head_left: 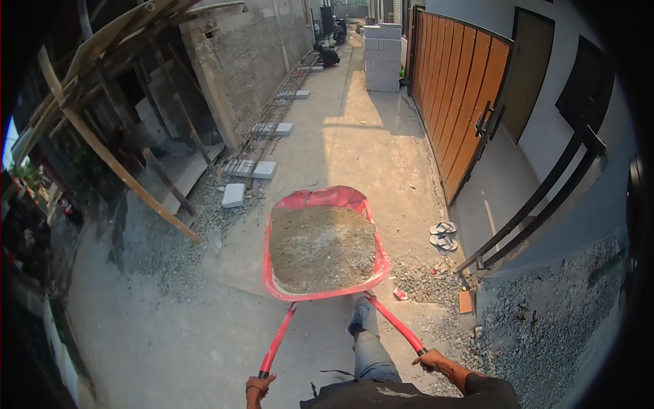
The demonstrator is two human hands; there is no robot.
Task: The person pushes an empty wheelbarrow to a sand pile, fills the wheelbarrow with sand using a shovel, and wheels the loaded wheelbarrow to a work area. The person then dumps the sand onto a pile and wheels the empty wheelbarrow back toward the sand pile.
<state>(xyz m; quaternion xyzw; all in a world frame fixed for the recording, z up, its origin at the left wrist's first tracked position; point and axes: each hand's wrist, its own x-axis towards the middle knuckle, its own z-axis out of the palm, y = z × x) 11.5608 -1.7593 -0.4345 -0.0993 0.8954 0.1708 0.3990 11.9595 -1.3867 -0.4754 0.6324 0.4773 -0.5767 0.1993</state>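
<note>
The left hand (257,387) and right hand (432,359) each have a closed grip on a black-ended red handle of the red metal wheelbarrow (327,296) just ahead; uneven lifting could tip its grey-brown sand (323,249) sideways. Loose grey gravel (429,283) and strapped sandals (443,236) lie right, white rectangular blocks (233,195) left; farther off, a tall pale block stack (382,61) narrows the concrete lane (368,153).

Both hands, left (259,386) and right (432,360), grip the red wheelbarrow (325,296). Sand (321,249) fills its tray toward every edge.
</note>
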